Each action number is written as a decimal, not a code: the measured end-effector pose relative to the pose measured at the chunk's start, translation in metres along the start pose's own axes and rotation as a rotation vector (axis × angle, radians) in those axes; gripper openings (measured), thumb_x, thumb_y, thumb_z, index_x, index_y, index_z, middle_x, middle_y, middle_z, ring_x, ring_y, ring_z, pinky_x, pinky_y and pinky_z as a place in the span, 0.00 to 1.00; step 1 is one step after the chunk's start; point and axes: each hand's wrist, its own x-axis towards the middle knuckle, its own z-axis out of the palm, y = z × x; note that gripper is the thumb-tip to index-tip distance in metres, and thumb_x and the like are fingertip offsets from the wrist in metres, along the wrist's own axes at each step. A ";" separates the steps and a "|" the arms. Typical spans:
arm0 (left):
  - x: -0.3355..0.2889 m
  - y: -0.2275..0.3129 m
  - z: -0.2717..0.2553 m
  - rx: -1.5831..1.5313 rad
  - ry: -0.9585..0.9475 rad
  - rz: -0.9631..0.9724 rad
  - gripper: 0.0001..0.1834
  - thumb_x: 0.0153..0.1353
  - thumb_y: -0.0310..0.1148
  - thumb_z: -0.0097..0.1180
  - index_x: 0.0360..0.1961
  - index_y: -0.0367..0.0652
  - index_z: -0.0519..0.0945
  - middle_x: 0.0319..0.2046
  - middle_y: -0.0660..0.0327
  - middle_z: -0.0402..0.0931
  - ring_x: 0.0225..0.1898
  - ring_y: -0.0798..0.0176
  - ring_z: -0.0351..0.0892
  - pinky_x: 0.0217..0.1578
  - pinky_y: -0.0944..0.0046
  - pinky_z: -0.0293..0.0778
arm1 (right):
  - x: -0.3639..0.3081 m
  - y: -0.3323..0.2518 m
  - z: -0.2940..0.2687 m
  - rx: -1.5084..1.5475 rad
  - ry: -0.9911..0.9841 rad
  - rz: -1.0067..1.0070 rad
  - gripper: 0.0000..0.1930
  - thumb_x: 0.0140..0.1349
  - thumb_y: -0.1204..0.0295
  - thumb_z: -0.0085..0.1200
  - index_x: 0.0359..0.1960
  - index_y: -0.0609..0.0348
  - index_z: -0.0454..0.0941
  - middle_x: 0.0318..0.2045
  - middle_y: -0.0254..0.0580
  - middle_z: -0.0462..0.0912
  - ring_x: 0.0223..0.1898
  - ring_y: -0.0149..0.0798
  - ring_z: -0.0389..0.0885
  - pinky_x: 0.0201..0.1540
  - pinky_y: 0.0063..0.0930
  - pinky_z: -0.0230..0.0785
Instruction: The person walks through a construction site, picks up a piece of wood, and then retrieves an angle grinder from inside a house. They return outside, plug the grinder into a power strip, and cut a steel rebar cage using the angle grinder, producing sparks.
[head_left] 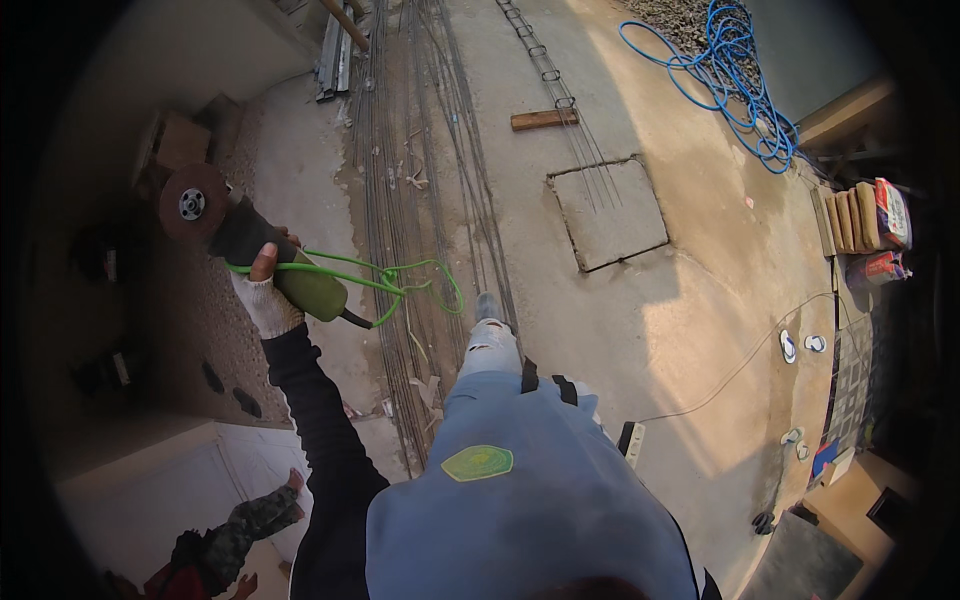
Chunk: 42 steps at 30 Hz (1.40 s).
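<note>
While L hand fingers wrap tight round grinder body, disc sits just beyond them; R hand unseen.

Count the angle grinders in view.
1: an angle grinder held up in the left hand, left of the steel rods. Others could be hidden in the dark edges.

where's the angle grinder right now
In the head view it is at the left, held up in the left hand: the angle grinder has its disc pointing upper left, beside the rebar rods.
</note>
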 end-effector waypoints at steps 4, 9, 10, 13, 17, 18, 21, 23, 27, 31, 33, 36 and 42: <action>0.052 -0.014 -0.037 0.014 -0.052 -0.037 0.32 0.52 0.39 0.69 0.55 0.33 0.73 0.42 0.49 0.81 0.40 0.53 0.85 0.44 0.54 0.83 | -0.012 -0.075 0.059 0.012 -0.020 0.112 0.22 0.50 0.73 0.62 0.49 0.65 0.77 0.30 0.44 0.86 0.27 0.41 0.86 0.28 0.35 0.78; 0.095 -0.036 -0.065 0.016 -0.103 -0.047 0.34 0.51 0.39 0.69 0.56 0.34 0.71 0.42 0.48 0.81 0.41 0.53 0.85 0.46 0.55 0.82 | -0.010 -0.128 0.120 0.038 -0.023 0.037 0.22 0.50 0.73 0.63 0.49 0.64 0.77 0.30 0.45 0.86 0.26 0.41 0.86 0.26 0.35 0.78; 0.100 -0.040 -0.070 0.006 -0.114 -0.052 0.34 0.51 0.39 0.69 0.56 0.34 0.71 0.42 0.48 0.81 0.41 0.53 0.85 0.46 0.55 0.82 | -0.008 -0.138 0.131 0.041 -0.014 0.042 0.22 0.50 0.73 0.63 0.49 0.64 0.77 0.30 0.46 0.87 0.27 0.41 0.87 0.27 0.35 0.79; 0.098 -0.057 -0.089 -0.023 -0.116 -0.062 0.34 0.50 0.41 0.70 0.54 0.34 0.73 0.42 0.48 0.80 0.41 0.53 0.85 0.46 0.55 0.82 | 0.006 -0.154 0.173 0.046 0.015 -0.016 0.23 0.50 0.72 0.65 0.49 0.64 0.77 0.34 0.49 0.87 0.29 0.43 0.88 0.30 0.37 0.80; 0.125 -0.096 -0.114 -0.035 -0.189 -0.074 0.35 0.49 0.43 0.71 0.53 0.33 0.74 0.41 0.49 0.80 0.40 0.52 0.84 0.44 0.55 0.82 | 0.040 -0.193 0.235 0.027 0.064 -0.132 0.26 0.48 0.71 0.67 0.51 0.64 0.78 0.40 0.54 0.88 0.40 0.50 0.89 0.41 0.40 0.81; 0.126 -0.107 -0.123 -0.045 -0.180 -0.098 0.34 0.49 0.43 0.71 0.53 0.33 0.74 0.41 0.48 0.80 0.41 0.52 0.84 0.44 0.54 0.82 | 0.048 -0.203 0.252 0.034 0.078 -0.132 0.26 0.47 0.71 0.67 0.51 0.64 0.78 0.41 0.55 0.88 0.42 0.51 0.89 0.44 0.40 0.80; 0.128 -0.151 -0.154 -0.076 -0.228 -0.150 0.34 0.50 0.42 0.68 0.54 0.34 0.73 0.42 0.48 0.79 0.41 0.53 0.83 0.43 0.54 0.81 | 0.089 -0.241 0.306 0.045 0.118 -0.169 0.26 0.47 0.70 0.68 0.51 0.64 0.78 0.43 0.57 0.87 0.47 0.53 0.87 0.50 0.41 0.79; 0.139 -0.182 -0.167 -0.080 -0.248 -0.093 0.35 0.49 0.43 0.68 0.56 0.34 0.72 0.41 0.48 0.79 0.41 0.53 0.82 0.43 0.54 0.81 | 0.102 -0.271 0.336 0.018 0.130 -0.200 0.26 0.49 0.69 0.67 0.51 0.65 0.78 0.43 0.59 0.87 0.48 0.53 0.87 0.51 0.41 0.78; 0.161 -0.246 -0.185 -0.070 -0.296 -0.131 0.34 0.51 0.44 0.67 0.55 0.35 0.72 0.42 0.50 0.78 0.42 0.54 0.80 0.46 0.54 0.79 | 0.142 -0.347 0.399 -0.056 0.166 -0.215 0.30 0.49 0.64 0.68 0.53 0.63 0.76 0.46 0.61 0.86 0.51 0.57 0.85 0.54 0.44 0.77; 0.194 -0.299 -0.176 -0.028 -0.326 -0.199 0.35 0.49 0.46 0.66 0.54 0.35 0.72 0.42 0.51 0.76 0.43 0.54 0.79 0.46 0.55 0.78 | 0.185 -0.420 0.438 -0.102 0.132 -0.142 0.36 0.51 0.60 0.66 0.62 0.63 0.72 0.59 0.65 0.79 0.61 0.58 0.78 0.65 0.42 0.71; 0.210 -0.324 -0.174 0.010 -0.353 -0.268 0.37 0.49 0.47 0.67 0.55 0.35 0.71 0.42 0.50 0.76 0.43 0.54 0.79 0.44 0.55 0.79 | 0.215 -0.455 0.459 -0.075 0.084 -0.141 0.38 0.52 0.60 0.67 0.64 0.62 0.70 0.62 0.65 0.76 0.64 0.59 0.75 0.67 0.42 0.69; 0.217 -0.376 -0.181 -0.004 -0.487 -0.306 0.40 0.51 0.42 0.67 0.62 0.36 0.68 0.45 0.50 0.77 0.45 0.54 0.80 0.49 0.54 0.79 | 0.264 -0.487 0.491 -0.078 0.105 -0.120 0.38 0.53 0.59 0.67 0.65 0.61 0.69 0.62 0.64 0.75 0.65 0.59 0.74 0.67 0.43 0.69; 0.267 -0.467 -0.165 0.127 -0.518 -0.457 0.47 0.46 0.46 0.72 0.66 0.38 0.65 0.41 0.50 0.77 0.41 0.53 0.80 0.46 0.53 0.80 | 0.345 -0.569 0.521 -0.148 0.115 -0.054 0.37 0.55 0.60 0.66 0.66 0.58 0.68 0.65 0.61 0.73 0.65 0.56 0.74 0.67 0.44 0.69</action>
